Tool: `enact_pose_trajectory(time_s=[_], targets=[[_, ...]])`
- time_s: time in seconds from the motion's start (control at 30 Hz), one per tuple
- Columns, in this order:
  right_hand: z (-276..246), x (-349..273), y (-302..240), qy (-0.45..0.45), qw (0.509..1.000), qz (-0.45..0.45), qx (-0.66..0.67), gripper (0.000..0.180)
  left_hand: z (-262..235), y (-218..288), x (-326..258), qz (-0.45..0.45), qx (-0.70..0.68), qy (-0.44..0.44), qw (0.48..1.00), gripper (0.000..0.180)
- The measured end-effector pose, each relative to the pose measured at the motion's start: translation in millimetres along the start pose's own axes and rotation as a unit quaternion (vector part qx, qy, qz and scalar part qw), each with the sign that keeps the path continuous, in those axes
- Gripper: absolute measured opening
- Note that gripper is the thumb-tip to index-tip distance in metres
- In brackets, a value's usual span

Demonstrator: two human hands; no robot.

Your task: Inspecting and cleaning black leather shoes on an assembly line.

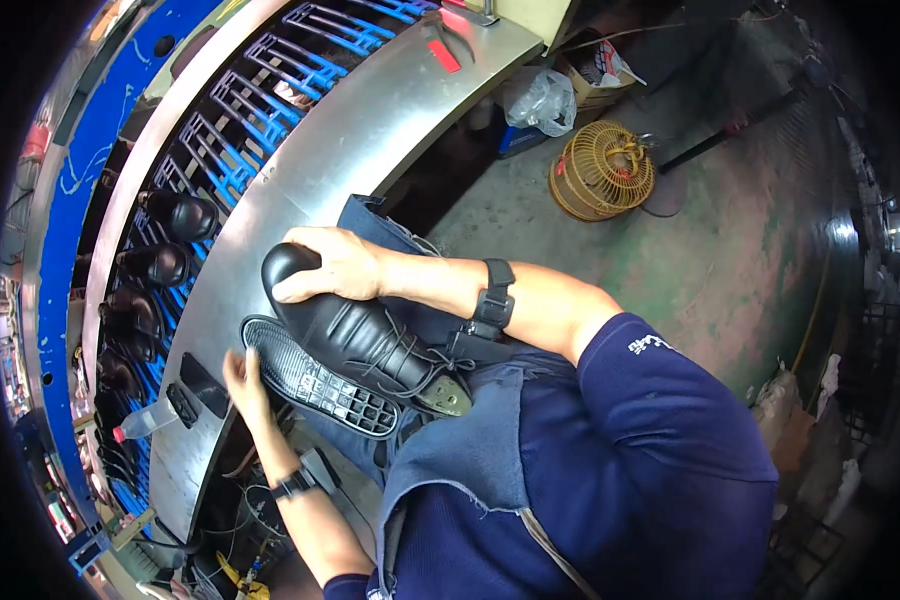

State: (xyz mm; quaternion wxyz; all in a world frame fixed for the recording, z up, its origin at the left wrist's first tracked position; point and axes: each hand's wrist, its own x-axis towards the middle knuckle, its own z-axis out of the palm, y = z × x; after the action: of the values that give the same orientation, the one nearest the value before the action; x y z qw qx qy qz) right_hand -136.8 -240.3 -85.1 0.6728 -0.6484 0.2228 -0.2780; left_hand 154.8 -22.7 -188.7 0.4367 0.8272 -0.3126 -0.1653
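A black lace-up leather shoe (355,335) lies across my lap, toe pointing up-left. My right hand (335,265) presses down on its toe cap, fingers wrapped over it. Under the shoe sits a black rubber outsole (320,385) with a grid tread facing up. My left hand (242,380) grips the sole's left end. Both wrists carry black bands. I wear a dark blue shirt and a grey-blue apron.
A curved steel bench (300,170) runs past my knees. Beyond it a blue wire-rack conveyor (260,90) carries several black shoes (180,215). A small bottle (145,420) and black pads lie on the bench. A yellow wire fan guard (602,170) and a plastic bag (540,98) sit on the floor.
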Motion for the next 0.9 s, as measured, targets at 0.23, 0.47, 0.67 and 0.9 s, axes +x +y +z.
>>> enact_pose_trajectory(time_s=[0.23, 0.47, 0.67, 0.9], targets=[[-5.9, -51.8, 13.3, -0.126, 0.913, 0.127, 0.366, 0.048, 24.2, 40.7, 8.2, -0.083, -0.272, -0.055, 0.957, 0.023], [-17.1, -102.3, 55.5, -0.118, 0.837, 0.259, 0.468, 0.064, -34.5, 122.3, -44.4, -0.101, -0.576, -0.271, 0.764, 0.082], [-22.7, -96.9, 65.4, -0.046, 0.832, 0.233, 0.501, 0.059, -35.3, 141.8, -43.7, -0.060, -0.572, -0.329, 0.749, 0.070], [-0.3, -78.2, -0.3, -0.183, 0.855, 0.233, 0.425, 0.059, -41.1, 199.5, -70.0, -0.086, -0.559, -0.227, 0.793, 0.077]])
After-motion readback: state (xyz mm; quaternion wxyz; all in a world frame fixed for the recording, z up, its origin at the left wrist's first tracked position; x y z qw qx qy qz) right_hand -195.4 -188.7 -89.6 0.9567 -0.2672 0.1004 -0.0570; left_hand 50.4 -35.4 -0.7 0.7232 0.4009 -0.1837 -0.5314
